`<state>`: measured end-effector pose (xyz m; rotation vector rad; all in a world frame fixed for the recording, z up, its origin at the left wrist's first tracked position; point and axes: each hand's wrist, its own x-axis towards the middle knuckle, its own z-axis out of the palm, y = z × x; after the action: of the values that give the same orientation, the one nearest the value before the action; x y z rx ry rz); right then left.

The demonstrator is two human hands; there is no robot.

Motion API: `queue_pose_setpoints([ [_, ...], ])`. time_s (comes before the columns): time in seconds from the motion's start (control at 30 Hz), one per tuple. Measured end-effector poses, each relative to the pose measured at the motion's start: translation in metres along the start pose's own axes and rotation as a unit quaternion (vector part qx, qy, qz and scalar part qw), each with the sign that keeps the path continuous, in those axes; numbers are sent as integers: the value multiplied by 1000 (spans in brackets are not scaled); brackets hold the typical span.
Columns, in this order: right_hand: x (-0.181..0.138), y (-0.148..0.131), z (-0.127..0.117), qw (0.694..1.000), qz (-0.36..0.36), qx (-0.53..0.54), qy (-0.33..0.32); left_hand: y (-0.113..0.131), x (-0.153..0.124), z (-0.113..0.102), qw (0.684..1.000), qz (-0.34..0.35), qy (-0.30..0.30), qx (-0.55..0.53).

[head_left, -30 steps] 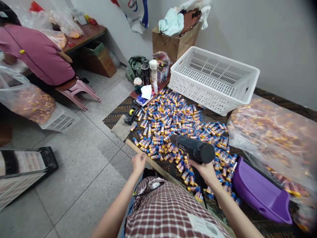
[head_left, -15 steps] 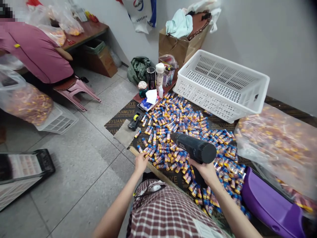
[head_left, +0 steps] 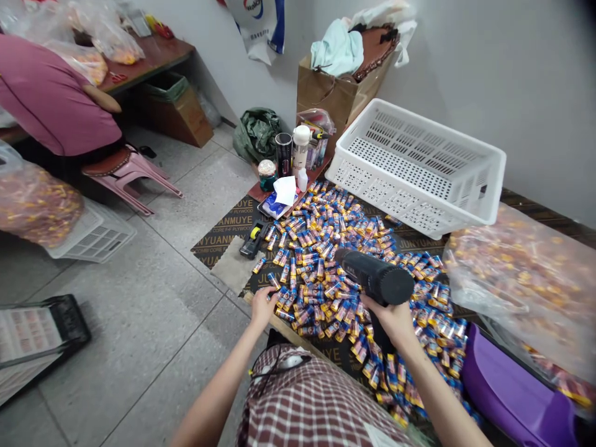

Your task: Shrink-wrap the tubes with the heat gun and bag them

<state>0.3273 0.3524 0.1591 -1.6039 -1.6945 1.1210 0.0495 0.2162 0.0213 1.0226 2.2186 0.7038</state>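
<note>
My right hand (head_left: 391, 320) is wrapped around the handle of a black hair dryer (head_left: 375, 276), whose nozzle points to the left over a spread pile of small wrapped tubes (head_left: 321, 254) with blue and yellow ends. At the near left edge of the pile, my left hand (head_left: 263, 307) has its fingers curled together. A single tube (head_left: 274, 281) lies right at its fingertips; whether anything is pinched between them is too small to make out.
A white plastic crate (head_left: 414, 167) stands behind the pile. To the right are a big clear bag (head_left: 521, 267) and a purple bin (head_left: 516, 385). A tape dispenser (head_left: 254, 239) and bottles (head_left: 300, 149) are at the left. Another person (head_left: 60, 93) sits at a table.
The hair dryer has shifted slightly right and down with my right hand. My left hand stays at the pile's edge, its fingers a little more curled. The view has turned slightly right.
</note>
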Motion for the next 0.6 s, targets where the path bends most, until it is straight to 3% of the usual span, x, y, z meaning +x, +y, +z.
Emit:
queue_pose_setpoints([
  [0.2,-18,-21,-13,989,77,-7,-125,-4,18,-3,1000,14,-22,-4],
  [0.4,-12,-27,6,996,64,8,-61,-1,35,-9,1000,13,-13,1],
  [0.6,17,-32,48,993,39,54,-96,-11,32,-15,1000,-12,8,-8],
])
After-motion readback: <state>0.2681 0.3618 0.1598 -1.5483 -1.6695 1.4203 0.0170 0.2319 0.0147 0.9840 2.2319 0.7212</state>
